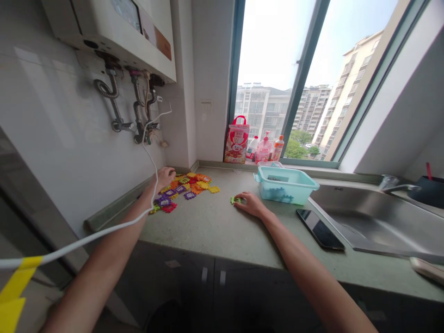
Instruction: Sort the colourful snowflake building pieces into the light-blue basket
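Two hands are held well apart over the worktop [208, 231]. By the right hand [250, 203], a green piece [232, 200] is gripped between thumb and fingers, low at the worktop, to the left of the tub [300, 197]. The left hand [166, 175] is placed at the far left edge of the heap [190, 183], near the wall, with its fingers bent; whether anything is gripped there cannot be told, as the fingertips are partly hidden.

The heap is made up of flat, notched pieces in yellow, orange, red, purple and green, some overlapped, and is spread beside the wall. Dark contents can be seen in the pale teal tub, which is set near the left edge of the sink [374, 224]. A phone [321, 229] is laid flat in front of the tub, screen up. The tap [395, 184] is mounted behind the sink.

On the window sill, a red and pink bag [237, 144] is stood beside three bottles [264, 150]. A white cable [104, 230], wrapped with yellow tape [19, 289], is seen across the left forearm.
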